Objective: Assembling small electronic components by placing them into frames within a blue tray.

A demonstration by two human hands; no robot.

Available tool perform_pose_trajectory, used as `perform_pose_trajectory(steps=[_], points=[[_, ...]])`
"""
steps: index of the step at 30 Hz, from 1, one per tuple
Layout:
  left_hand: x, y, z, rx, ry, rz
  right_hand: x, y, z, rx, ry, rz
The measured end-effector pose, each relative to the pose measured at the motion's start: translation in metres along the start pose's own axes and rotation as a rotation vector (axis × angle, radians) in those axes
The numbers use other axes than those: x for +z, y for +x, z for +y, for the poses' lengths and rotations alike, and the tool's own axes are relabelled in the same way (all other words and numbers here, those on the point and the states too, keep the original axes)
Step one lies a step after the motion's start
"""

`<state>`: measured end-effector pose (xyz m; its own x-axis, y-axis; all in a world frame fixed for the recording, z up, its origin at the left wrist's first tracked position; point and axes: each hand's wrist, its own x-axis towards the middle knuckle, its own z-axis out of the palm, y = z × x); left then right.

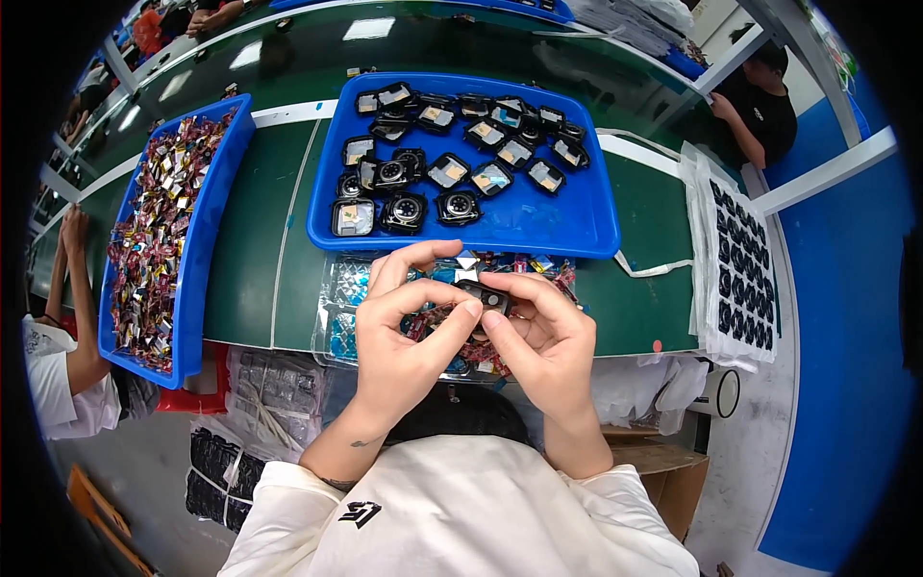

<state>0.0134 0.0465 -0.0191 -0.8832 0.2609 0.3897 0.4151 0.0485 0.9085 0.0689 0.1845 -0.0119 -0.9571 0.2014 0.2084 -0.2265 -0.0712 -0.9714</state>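
Over the table's near edge, I hold a small black watch case [493, 299] between both hands. The thumb and fingertips of my left hand [404, 327] pinch its left side. On the other side, my right hand [546, 332] grips it with thumb and index finger, the remaining fingers curled behind. Below my hands lies a clear plastic tray [336, 300] with small wired parts, partly hidden by the hands. Just beyond stands a blue tray [562, 219] holding several black watch cases [449, 171], some with their insides showing and others with round sensor backs up.
A long blue bin [195, 288] heaped with small wired parts [159, 221] stands at left. At right, a white sheet tray [707, 240] carries rows of black pieces. A co-worker's arm [85, 298] is at far left; another person [764, 106] is at upper right.
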Motion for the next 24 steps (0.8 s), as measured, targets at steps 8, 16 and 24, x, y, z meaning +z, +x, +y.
perform_pose_trajectory(steps=[8, 16, 24], points=[[0.002, -0.002, 0.002, 0.019, 0.064, 0.032, 0.003, -0.002, 0.002, -0.101, -0.100, 0.057], [0.001, -0.005, 0.006, 0.118, 0.203, 0.051, -0.003, 0.001, 0.012, -0.220, -0.197, 0.221], [-0.004, -0.012, 0.007, 0.027, 0.157, -0.025, -0.005, 0.000, 0.012, -0.076, 0.021, 0.194]])
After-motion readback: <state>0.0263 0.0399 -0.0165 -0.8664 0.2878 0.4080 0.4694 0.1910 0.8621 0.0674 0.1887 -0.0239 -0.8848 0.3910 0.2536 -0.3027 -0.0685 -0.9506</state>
